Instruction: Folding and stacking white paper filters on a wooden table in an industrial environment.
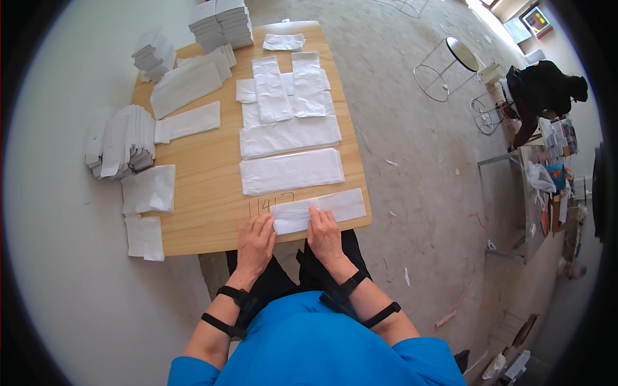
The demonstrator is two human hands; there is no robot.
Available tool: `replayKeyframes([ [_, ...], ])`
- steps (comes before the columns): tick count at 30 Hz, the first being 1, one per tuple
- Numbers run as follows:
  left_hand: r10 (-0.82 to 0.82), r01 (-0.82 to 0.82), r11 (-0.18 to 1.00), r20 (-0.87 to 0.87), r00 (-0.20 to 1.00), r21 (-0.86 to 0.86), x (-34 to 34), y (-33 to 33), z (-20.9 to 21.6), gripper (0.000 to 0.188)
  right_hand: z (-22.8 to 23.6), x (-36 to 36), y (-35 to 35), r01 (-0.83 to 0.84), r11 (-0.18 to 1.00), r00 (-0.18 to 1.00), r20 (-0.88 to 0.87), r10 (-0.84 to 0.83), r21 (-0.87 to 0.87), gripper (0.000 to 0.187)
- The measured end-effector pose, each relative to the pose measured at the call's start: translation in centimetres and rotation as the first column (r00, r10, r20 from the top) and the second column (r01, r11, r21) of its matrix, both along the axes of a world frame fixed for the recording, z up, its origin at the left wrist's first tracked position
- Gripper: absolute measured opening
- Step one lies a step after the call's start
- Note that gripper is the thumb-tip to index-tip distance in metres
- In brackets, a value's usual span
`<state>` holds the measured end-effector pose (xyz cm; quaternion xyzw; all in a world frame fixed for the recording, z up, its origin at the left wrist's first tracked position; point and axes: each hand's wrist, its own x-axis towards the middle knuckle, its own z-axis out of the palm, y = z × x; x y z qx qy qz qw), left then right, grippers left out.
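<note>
A long, flat white folded strip (344,204) lies along the near edge of the wooden table (199,228); whether it is paper or thin plastic I cannot tell. My left hand (257,241) is closed at its left end, thumb and fingers together on the edge. Near the strip's middle my right hand (324,238) pinches it from the near side, fingertips pressed on top. Just beyond lies a wide white folded stack (293,172), with another white stack (290,137) behind it. Two narrow white folded pieces (272,90) rest upright across the farther layers.
Piles of white folded pieces (122,141) line the table's left side by the wall, with taller white stacks (222,26) at the far left corner. Handwriting marks the tabletop. Right, on the concrete floor, stand a round stool (462,55) and a cluttered table (531,212), where another person (544,90) bends over.
</note>
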<state>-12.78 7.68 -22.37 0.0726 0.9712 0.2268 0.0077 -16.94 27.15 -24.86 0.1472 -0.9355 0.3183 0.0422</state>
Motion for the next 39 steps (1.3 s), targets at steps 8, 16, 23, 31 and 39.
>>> replayKeyframes([
  [8,0.058,-0.828,0.031,0.826,0.561,0.560,-1.4,1.1,-2.8,0.048,-0.1,-0.1,-0.3,-0.008,1.000,1.000,-0.010,0.008,0.015,0.035],
  [16,-0.095,-0.779,-0.245,0.786,0.611,0.577,-3.6,1.1,-2.5,0.046,0.2,0.1,-0.2,0.002,1.000,1.000,-0.019,-0.002,0.021,0.039],
  [23,0.299,-0.717,-0.241,0.753,0.586,0.654,-4.1,-2.8,-5.1,0.047,0.1,0.3,-0.6,-0.001,1.000,1.000,-0.010,0.001,0.021,0.038],
  [31,0.112,-0.796,-0.212,0.823,0.556,0.567,-1.7,-0.8,-3.8,0.053,0.4,0.1,-0.5,-0.003,1.000,0.999,-0.046,0.004,0.013,0.037],
  [39,-0.050,-0.716,-0.205,0.723,0.689,0.667,-2.8,1.5,-1.7,0.051,0.3,0.2,-0.4,0.017,1.000,1.000,-0.023,-0.017,0.022,0.036],
])
